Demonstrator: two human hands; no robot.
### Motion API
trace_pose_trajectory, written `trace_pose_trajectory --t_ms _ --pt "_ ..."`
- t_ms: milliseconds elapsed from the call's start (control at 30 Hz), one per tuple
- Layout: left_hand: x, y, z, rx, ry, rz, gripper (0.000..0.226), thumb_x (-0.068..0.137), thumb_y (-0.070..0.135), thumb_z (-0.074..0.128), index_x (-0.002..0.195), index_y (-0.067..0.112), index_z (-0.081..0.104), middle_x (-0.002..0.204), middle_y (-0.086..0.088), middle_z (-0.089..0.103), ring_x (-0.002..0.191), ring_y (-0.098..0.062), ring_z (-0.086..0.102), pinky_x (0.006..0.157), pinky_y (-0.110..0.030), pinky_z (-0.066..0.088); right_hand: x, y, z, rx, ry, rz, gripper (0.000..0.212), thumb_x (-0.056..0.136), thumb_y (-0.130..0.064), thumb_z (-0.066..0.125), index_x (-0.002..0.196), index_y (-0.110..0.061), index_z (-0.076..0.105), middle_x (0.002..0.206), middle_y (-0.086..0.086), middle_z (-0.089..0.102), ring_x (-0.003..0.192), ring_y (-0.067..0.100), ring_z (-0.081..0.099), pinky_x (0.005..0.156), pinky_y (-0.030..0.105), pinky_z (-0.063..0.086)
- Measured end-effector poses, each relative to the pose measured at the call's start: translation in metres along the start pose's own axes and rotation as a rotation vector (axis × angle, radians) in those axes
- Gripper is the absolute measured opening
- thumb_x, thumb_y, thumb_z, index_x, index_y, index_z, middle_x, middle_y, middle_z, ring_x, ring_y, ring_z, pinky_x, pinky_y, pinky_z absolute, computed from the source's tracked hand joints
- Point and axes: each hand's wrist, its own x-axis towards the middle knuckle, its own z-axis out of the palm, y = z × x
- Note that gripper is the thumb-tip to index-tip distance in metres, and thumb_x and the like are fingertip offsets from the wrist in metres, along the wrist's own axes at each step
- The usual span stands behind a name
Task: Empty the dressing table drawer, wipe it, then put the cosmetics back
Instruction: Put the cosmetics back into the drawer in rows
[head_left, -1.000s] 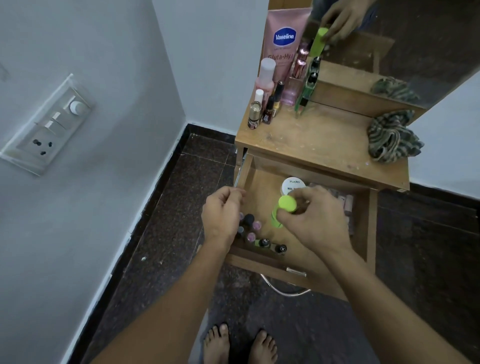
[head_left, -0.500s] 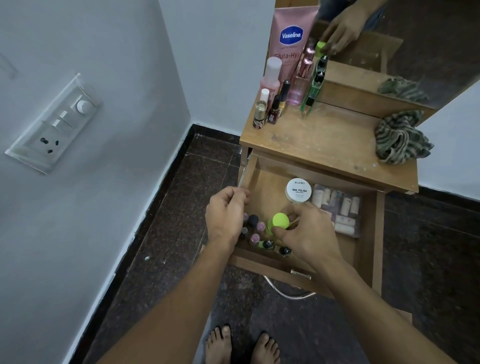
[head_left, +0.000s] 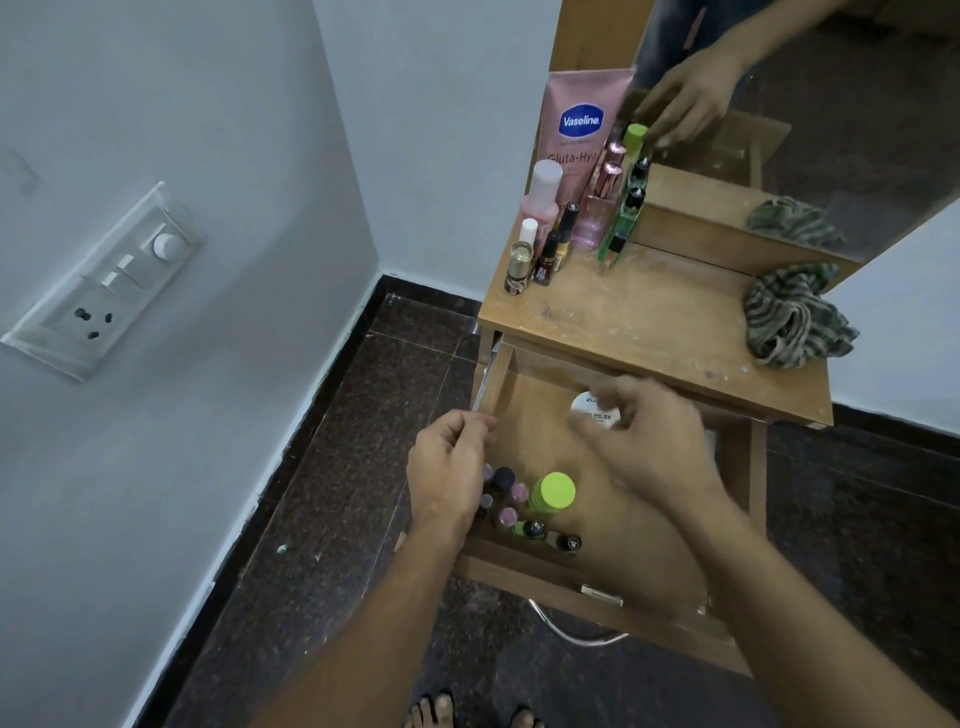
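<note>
The wooden drawer (head_left: 519, 579) of the dressing table stands pulled out. In its front left corner is a cluster of several small nail polish bottles (head_left: 511, 506), and beside them a green-capped bottle (head_left: 553, 491) stands upright on its own. My left hand (head_left: 452, 467) sits at the drawer's left wall with its fingers curled over the edge, partly covering the small bottles. My right hand (head_left: 654, 441) hovers blurred over the drawer's middle, fingers spread and holding nothing, just above a white nail polish remover jar (head_left: 592, 413). It hides the items at the drawer's right.
On the table top (head_left: 649, 317) stand a pink Vaseline tube (head_left: 582, 130) and several bottles at the back left, with a crumpled striped cloth (head_left: 795, 317) at the right. A mirror (head_left: 831, 130) rises behind. A wall with a switch panel (head_left: 104, 280) is on the left; my bare feet (head_left: 441, 712) are below.
My right hand set the green-capped bottle down beside the small bottles, let go and lifted away toward the white jar. My left hand stayed at the drawer's left wall.
</note>
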Motion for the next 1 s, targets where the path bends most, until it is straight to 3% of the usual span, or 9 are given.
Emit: trace_pose_trajectory --t_ms 133,267,433,700,833,900,1000 --pt "0.001 -0.001 0.001 -0.004 -0.002 0.004 0.024 0.088 0.024 0.055 0.077 0.027 0.076 0.078 0.003 0.073 0.053 -0.014 0.057 0.058 -0.038 0.050 0.064 -0.027 -0.035 0.094 0.330 0.033 0.028 0.086 -0.033 0.069 0.110 -0.020 0.076 0.092 -0.007 0.073 0.092 0.017 0.068 0.086 0.030 0.052" --pt "0.002 -0.003 0.001 0.010 0.009 -0.004 0.027 0.094 0.012 0.055 0.080 0.023 0.076 0.078 0.003 0.073 0.054 -0.014 0.058 0.061 -0.038 0.051 0.112 -0.050 -0.051 0.041 0.459 0.003 0.028 0.084 -0.040 0.068 0.103 -0.020 0.074 0.097 -0.004 0.073 0.094 0.019 0.066 0.080 0.029 0.048" --pt "0.003 -0.004 0.000 0.002 0.000 -0.002 0.027 0.093 0.010 0.055 0.081 0.021 0.076 0.079 0.004 0.073 0.055 -0.013 0.058 0.061 -0.037 0.051 0.134 -0.055 -0.035 -0.088 0.436 0.035 0.030 0.084 -0.048 0.070 0.102 -0.025 0.073 0.101 -0.001 0.074 0.098 0.026 0.068 0.081 0.036 0.054" --pt "0.001 -0.004 0.000 -0.021 -0.013 -0.003 0.023 0.087 0.016 0.056 0.081 0.023 0.076 0.078 0.002 0.072 0.055 -0.013 0.058 0.062 -0.039 0.051 0.134 -0.052 -0.033 -0.104 0.441 0.008 0.016 0.084 -0.029 0.064 0.096 -0.020 0.069 0.096 0.000 0.072 0.093 0.027 0.066 0.071 0.031 0.045" --pt "0.000 -0.002 0.001 -0.007 0.000 -0.009 0.024 0.088 0.015 0.056 0.079 0.024 0.076 0.077 0.004 0.073 0.054 -0.012 0.058 0.064 -0.038 0.052 0.117 -0.055 -0.045 -0.061 0.454 -0.027 0.015 0.081 -0.026 0.062 0.093 -0.021 0.068 0.094 -0.003 0.071 0.091 0.021 0.065 0.070 0.027 0.041" --pt "0.000 0.000 0.001 0.007 0.009 -0.014 0.026 0.091 0.013 0.056 0.079 0.023 0.076 0.077 0.004 0.073 0.053 -0.011 0.058 0.064 -0.038 0.052 0.093 -0.054 -0.047 -0.044 0.433 -0.065 0.020 0.084 -0.028 0.064 0.102 -0.023 0.072 0.094 -0.006 0.071 0.087 0.014 0.061 0.069 0.025 0.038" --pt "-0.001 0.001 0.001 0.005 0.011 -0.010 0.026 0.092 0.013 0.056 0.078 0.022 0.076 0.075 0.005 0.071 0.053 -0.013 0.057 0.061 -0.037 0.051 0.049 -0.042 -0.034 0.010 0.358 -0.142 0.024 0.084 -0.026 0.068 0.105 -0.022 0.078 0.093 -0.006 0.075 0.086 0.013 0.067 0.074 0.025 0.045"
